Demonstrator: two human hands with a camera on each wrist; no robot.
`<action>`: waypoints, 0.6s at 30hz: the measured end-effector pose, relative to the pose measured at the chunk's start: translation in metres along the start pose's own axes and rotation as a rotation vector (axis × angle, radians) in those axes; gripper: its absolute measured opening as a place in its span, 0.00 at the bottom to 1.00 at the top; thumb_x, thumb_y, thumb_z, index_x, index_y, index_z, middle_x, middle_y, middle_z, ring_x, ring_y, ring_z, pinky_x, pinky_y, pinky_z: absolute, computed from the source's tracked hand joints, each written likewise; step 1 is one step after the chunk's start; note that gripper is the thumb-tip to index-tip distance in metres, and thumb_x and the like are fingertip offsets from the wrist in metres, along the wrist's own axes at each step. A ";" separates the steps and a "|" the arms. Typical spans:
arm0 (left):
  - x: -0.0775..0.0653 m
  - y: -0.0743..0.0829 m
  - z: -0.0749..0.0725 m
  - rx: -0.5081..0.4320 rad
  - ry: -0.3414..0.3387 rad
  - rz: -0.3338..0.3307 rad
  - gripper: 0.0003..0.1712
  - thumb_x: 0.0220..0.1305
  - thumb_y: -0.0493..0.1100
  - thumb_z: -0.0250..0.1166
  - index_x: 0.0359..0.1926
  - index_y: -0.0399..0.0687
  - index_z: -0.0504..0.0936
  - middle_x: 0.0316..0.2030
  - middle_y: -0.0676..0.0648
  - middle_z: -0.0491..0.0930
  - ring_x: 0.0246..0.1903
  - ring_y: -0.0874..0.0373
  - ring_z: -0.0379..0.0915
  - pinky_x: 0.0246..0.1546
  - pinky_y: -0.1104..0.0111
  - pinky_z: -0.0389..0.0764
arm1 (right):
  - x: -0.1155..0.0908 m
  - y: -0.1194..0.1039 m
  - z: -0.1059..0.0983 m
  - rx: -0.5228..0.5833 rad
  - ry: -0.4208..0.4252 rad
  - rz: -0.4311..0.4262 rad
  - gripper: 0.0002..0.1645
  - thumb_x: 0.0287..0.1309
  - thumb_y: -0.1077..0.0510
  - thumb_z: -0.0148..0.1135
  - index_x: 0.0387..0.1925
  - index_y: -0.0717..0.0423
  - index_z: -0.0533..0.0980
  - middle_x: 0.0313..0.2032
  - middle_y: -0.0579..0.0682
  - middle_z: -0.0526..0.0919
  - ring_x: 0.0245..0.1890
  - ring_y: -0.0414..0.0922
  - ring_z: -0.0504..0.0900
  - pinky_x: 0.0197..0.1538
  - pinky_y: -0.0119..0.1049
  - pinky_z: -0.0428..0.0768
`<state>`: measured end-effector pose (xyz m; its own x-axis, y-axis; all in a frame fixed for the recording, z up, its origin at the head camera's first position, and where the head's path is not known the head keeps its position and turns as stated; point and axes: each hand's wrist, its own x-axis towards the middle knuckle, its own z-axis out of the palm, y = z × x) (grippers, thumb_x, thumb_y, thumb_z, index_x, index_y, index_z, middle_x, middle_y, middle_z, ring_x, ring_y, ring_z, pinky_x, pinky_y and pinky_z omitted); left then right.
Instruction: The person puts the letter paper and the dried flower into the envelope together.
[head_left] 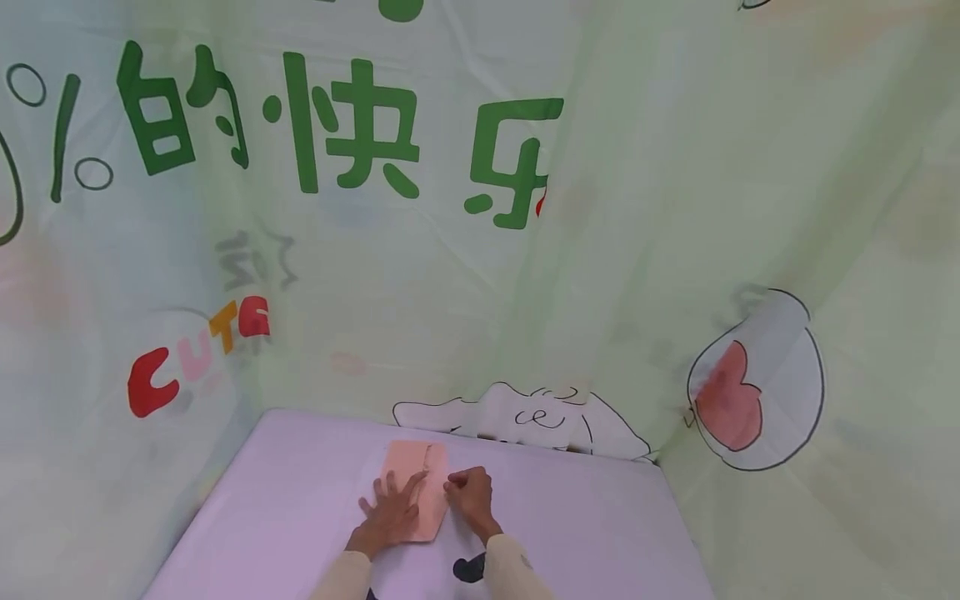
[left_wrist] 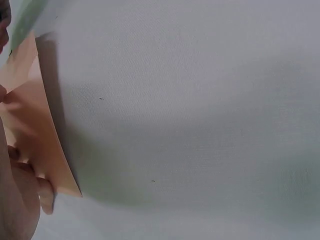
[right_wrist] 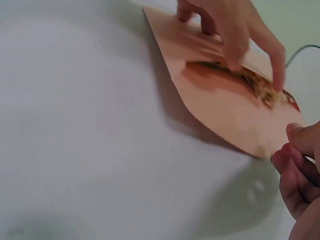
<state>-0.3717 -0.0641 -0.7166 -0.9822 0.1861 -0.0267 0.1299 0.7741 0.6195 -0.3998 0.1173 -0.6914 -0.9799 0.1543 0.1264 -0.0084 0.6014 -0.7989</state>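
A peach-coloured, flat, paper-like pouch [head_left: 431,508] lies on the table. In the right wrist view a long slit gapes in the pouch [right_wrist: 220,107], with brown and straw-yellow shreds [right_wrist: 267,95] showing inside. My left hand [head_left: 393,512] rests on the pouch with its fingers spread, some of them by the slit. In the left wrist view only part of the left hand [left_wrist: 20,200] shows, at the left border. Thumb and fingertips of my right hand [head_left: 472,498] pinch at the pouch's right edge; anything small between them is hidden.
A pale lilac cloth [head_left: 585,533] covers the table. Printed hanging fabric [head_left: 637,250] with green characters and drawings surrounds the far side and both flanks. A dark printed shape [head_left: 468,569] lies beside the right sleeve [head_left: 512,571].
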 end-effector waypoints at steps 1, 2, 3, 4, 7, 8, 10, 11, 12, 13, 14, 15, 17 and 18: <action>0.000 -0.002 -0.002 -0.011 0.004 -0.005 0.34 0.77 0.43 0.60 0.79 0.67 0.64 0.79 0.19 0.54 0.75 0.12 0.49 0.62 0.08 0.46 | 0.001 -0.002 -0.003 -0.010 0.014 0.004 0.05 0.60 0.67 0.78 0.38 0.65 0.89 0.33 0.55 0.89 0.33 0.45 0.84 0.40 0.40 0.89; -0.002 -0.004 -0.004 -0.013 0.009 -0.006 0.35 0.76 0.42 0.61 0.78 0.67 0.65 0.79 0.18 0.53 0.75 0.11 0.48 0.61 0.08 0.46 | 0.003 -0.001 -0.005 -0.025 0.027 0.011 0.05 0.61 0.66 0.78 0.39 0.63 0.89 0.33 0.54 0.89 0.33 0.44 0.83 0.40 0.39 0.88; -0.002 -0.007 -0.005 -0.018 0.013 -0.007 0.35 0.76 0.42 0.61 0.79 0.66 0.65 0.80 0.18 0.53 0.75 0.10 0.48 0.61 0.08 0.45 | 0.006 0.000 -0.007 -0.041 0.038 0.007 0.06 0.61 0.66 0.78 0.39 0.63 0.89 0.33 0.53 0.88 0.33 0.43 0.82 0.40 0.39 0.87; -0.003 -0.010 -0.005 -0.027 0.008 -0.010 0.35 0.76 0.42 0.60 0.79 0.66 0.65 0.80 0.17 0.51 0.76 0.09 0.46 0.62 0.07 0.43 | 0.007 0.002 -0.008 -0.066 0.048 -0.005 0.06 0.60 0.65 0.78 0.40 0.62 0.90 0.33 0.52 0.88 0.33 0.43 0.82 0.40 0.39 0.86; -0.006 -0.015 -0.011 -0.040 -0.009 -0.025 0.35 0.78 0.42 0.59 0.81 0.65 0.64 0.81 0.16 0.47 0.77 0.07 0.41 0.63 0.08 0.39 | 0.008 -0.002 -0.019 -0.184 0.034 -0.064 0.11 0.63 0.62 0.77 0.46 0.61 0.90 0.37 0.52 0.88 0.36 0.44 0.82 0.43 0.42 0.83; -0.007 -0.016 -0.013 -0.043 -0.015 -0.033 0.36 0.78 0.42 0.58 0.82 0.65 0.63 0.81 0.16 0.46 0.77 0.07 0.40 0.63 0.08 0.38 | 0.010 -0.003 -0.022 -0.232 0.031 -0.108 0.13 0.63 0.61 0.78 0.48 0.61 0.90 0.37 0.52 0.88 0.36 0.44 0.82 0.44 0.43 0.83; -0.007 -0.018 -0.018 -0.046 -0.020 -0.052 0.37 0.79 0.43 0.58 0.83 0.65 0.62 0.82 0.16 0.45 0.78 0.07 0.38 0.64 0.08 0.37 | 0.012 -0.004 -0.029 -0.314 0.026 -0.192 0.17 0.64 0.59 0.78 0.52 0.61 0.89 0.40 0.53 0.88 0.39 0.46 0.83 0.47 0.46 0.82; -0.007 -0.019 -0.020 -0.047 -0.017 -0.061 0.37 0.79 0.44 0.58 0.84 0.66 0.61 0.82 0.16 0.45 0.78 0.07 0.38 0.64 0.08 0.37 | 0.014 -0.004 -0.032 -0.359 0.024 -0.226 0.19 0.64 0.57 0.77 0.54 0.60 0.88 0.43 0.53 0.88 0.42 0.48 0.84 0.49 0.47 0.83; -0.006 -0.021 -0.021 -0.050 -0.011 -0.070 0.38 0.79 0.44 0.57 0.84 0.66 0.60 0.82 0.17 0.45 0.78 0.08 0.39 0.64 0.09 0.37 | 0.016 -0.005 -0.035 -0.390 0.022 -0.253 0.20 0.65 0.56 0.77 0.56 0.60 0.87 0.45 0.54 0.88 0.45 0.49 0.85 0.52 0.48 0.83; -0.006 -0.023 -0.022 -0.053 0.000 -0.077 0.37 0.79 0.46 0.57 0.85 0.65 0.60 0.82 0.17 0.45 0.78 0.08 0.40 0.65 0.09 0.38 | 0.018 -0.006 -0.038 -0.411 0.021 -0.278 0.22 0.66 0.55 0.77 0.58 0.60 0.86 0.48 0.55 0.88 0.49 0.51 0.85 0.56 0.50 0.82; -0.005 -0.025 -0.023 -0.049 0.010 -0.090 0.37 0.80 0.48 0.56 0.85 0.65 0.59 0.82 0.18 0.45 0.78 0.09 0.40 0.65 0.09 0.40 | 0.019 -0.006 -0.040 -0.437 0.017 -0.299 0.24 0.67 0.54 0.76 0.60 0.60 0.85 0.52 0.56 0.88 0.53 0.52 0.84 0.58 0.52 0.81; -0.005 -0.026 -0.024 -0.043 0.024 -0.095 0.37 0.80 0.49 0.56 0.85 0.64 0.59 0.82 0.18 0.46 0.78 0.10 0.42 0.65 0.09 0.42 | 0.021 -0.007 -0.042 -0.456 0.005 -0.311 0.25 0.69 0.53 0.75 0.62 0.60 0.84 0.56 0.57 0.87 0.58 0.54 0.83 0.62 0.53 0.79; -0.006 -0.029 -0.027 -0.010 0.057 -0.085 0.38 0.81 0.53 0.56 0.86 0.60 0.58 0.81 0.18 0.49 0.77 0.10 0.46 0.65 0.10 0.47 | 0.023 -0.008 -0.046 -0.504 -0.034 -0.336 0.28 0.71 0.51 0.72 0.67 0.59 0.81 0.63 0.58 0.84 0.65 0.56 0.80 0.69 0.56 0.76; -0.007 -0.029 -0.030 0.006 0.083 -0.067 0.38 0.81 0.53 0.56 0.85 0.57 0.58 0.81 0.17 0.50 0.76 0.10 0.48 0.64 0.10 0.49 | 0.024 -0.008 -0.047 -0.516 -0.051 -0.358 0.30 0.72 0.50 0.72 0.68 0.59 0.80 0.65 0.60 0.83 0.67 0.57 0.79 0.70 0.57 0.75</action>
<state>-0.3727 -0.1062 -0.7111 -0.9965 0.0832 -0.0029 0.0639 0.7871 0.6135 -0.4139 0.1530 -0.6546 -0.9425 -0.1566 0.2953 -0.2530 0.9115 -0.3241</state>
